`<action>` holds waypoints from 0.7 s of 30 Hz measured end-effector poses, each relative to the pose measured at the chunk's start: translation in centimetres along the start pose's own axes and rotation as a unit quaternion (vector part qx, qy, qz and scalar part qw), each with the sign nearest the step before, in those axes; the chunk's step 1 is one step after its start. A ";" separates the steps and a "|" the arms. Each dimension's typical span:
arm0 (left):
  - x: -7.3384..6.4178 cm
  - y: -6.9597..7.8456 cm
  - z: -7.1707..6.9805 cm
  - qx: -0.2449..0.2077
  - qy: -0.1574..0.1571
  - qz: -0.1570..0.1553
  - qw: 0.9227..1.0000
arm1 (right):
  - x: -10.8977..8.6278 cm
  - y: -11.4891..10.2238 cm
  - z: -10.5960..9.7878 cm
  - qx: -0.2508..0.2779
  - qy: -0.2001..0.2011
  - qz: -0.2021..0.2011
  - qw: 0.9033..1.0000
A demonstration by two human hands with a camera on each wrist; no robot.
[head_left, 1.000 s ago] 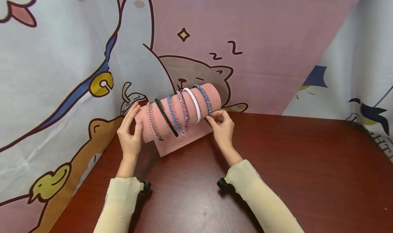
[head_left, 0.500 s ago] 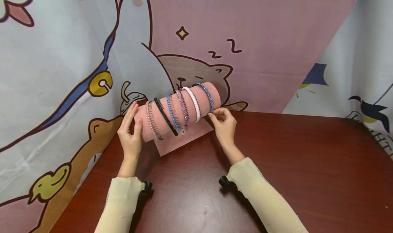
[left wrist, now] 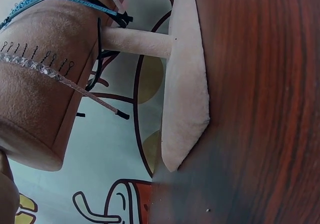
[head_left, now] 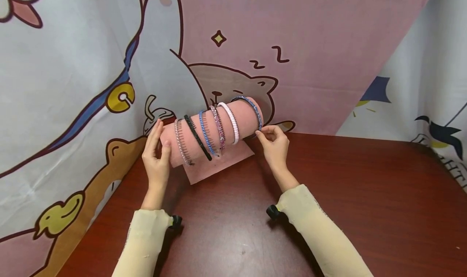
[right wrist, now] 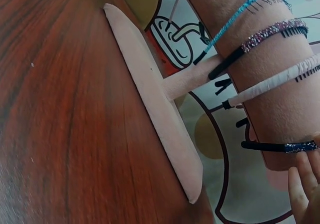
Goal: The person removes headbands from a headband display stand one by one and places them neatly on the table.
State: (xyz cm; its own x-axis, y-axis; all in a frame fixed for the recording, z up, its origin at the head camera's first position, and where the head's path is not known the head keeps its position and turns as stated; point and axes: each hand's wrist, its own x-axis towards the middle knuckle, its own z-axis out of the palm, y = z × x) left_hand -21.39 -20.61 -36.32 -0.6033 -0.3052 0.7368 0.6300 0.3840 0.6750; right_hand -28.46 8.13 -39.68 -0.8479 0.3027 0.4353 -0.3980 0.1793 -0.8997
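A pink plush headband stand [head_left: 246,119], a padded roll on a flat base [right wrist: 150,88], bears several headbands. At its right end, my right hand [head_left: 275,147] pinches the lower end of a blue glitter headband [head_left: 255,108] between thumb and fingers. That headband sits tilted near the roll's edge. My left hand [head_left: 155,159] rests against the left end, thumb in front and fingers fairly straight. Between them sit a white wrapped headband [head_left: 230,121], a pink glitter one [head_left: 219,127], a blue braided one [head_left: 205,134], a black one [head_left: 197,137] and a pale toothed one [head_left: 179,143].
The stand's base lies on a dark red-brown wooden table [head_left: 226,228]. Cartoon-printed cloth [head_left: 310,66] hangs close behind and along the left side. A black wrist camera [head_left: 273,212] is strapped by the right sleeve, another [head_left: 176,222] by the left.
My right hand has moved right, drawing the blue glitter headband along the roll to its right edge. The gap to the white headband has widened. The left hand stays at the left end.
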 end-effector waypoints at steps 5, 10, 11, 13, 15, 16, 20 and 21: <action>0.0 0.2 0.0 0.011 0.000 -0.012 1.000 | -0.3 -2.8 -0.7 -0.008 -0.003 0.001 1.000; 0.1 0.1 -0.1 0.013 -0.001 -0.009 1.000 | -0.2 -3.4 -1.0 -0.010 -0.005 0.006 1.000; 0.1 0.1 -0.1 0.013 -0.001 -0.008 1.000 | -0.2 -3.4 -1.0 -0.011 -0.006 0.009 1.000; 0.1 0.1 -0.1 0.009 -0.003 -0.008 1.000 | -0.1 -3.4 -1.1 -0.013 -0.008 0.013 1.000; 0.1 0.0 -0.1 0.006 -0.004 -0.009 1.000 | -0.1 -3.6 -1.2 -0.014 -0.007 0.017 1.000; 0.1 0.0 -0.2 0.006 -0.004 -0.009 1.000 | -0.1 -3.6 -1.3 -0.015 -0.006 0.017 1.000; 0.1 0.0 -0.2 0.001 -0.004 -0.009 1.000 | 0.2 -3.6 -1.5 -0.014 -0.005 0.016 1.000; 0.1 0.0 -0.2 0.001 -0.003 -0.009 1.000 | 0.3 -3.5 -1.5 -0.014 -0.006 0.017 1.000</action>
State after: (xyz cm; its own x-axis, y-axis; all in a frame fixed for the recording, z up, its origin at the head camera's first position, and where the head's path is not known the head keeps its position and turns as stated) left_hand -21.39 -20.83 -36.21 -0.6175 -0.3058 0.7247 0.6187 0.3801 0.6875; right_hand -26.74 9.00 -36.33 -0.8648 0.2972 0.4048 -0.3598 0.1957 -0.9123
